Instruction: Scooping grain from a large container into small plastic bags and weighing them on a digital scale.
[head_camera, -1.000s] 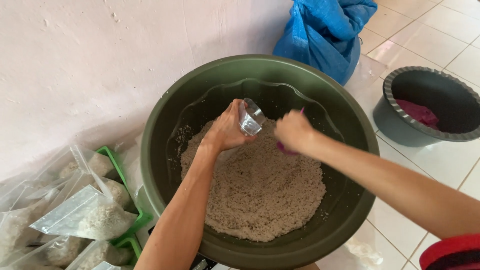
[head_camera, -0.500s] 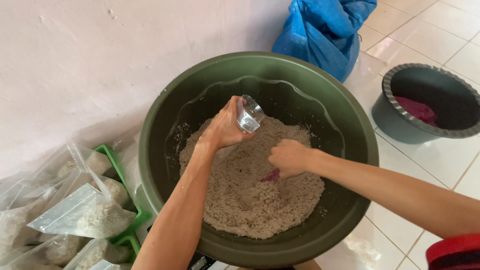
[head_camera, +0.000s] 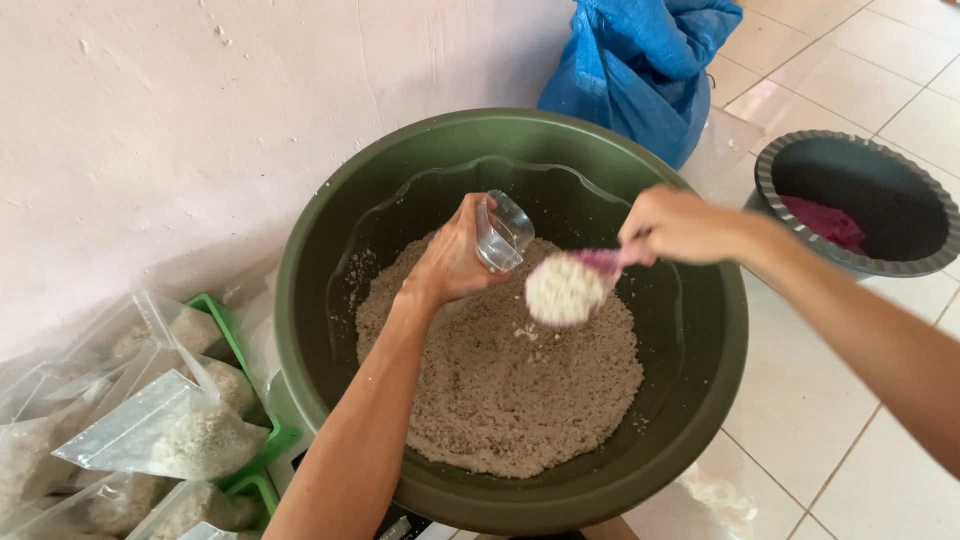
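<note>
Left hand (head_camera: 455, 258): pinching a small clear plastic bag (head_camera: 500, 233) open above the grain.
Right hand (head_camera: 680, 226): gripping a heaped pink plastic scoop (head_camera: 570, 285).
Basin: round dark green plastic tub (head_camera: 330, 240) of beige grain (head_camera: 500, 390).

The left hand (head_camera: 455, 255) reaches forward on a bare, nearly straight forearm, its fingers (head_camera: 478, 212) curled shut around something small and clear. The right hand (head_camera: 680, 225) comes in from the right on a bare arm, wrist bent slightly, fingers closed in a pinch on a pink handle, held level with the left hand and near it.
</note>
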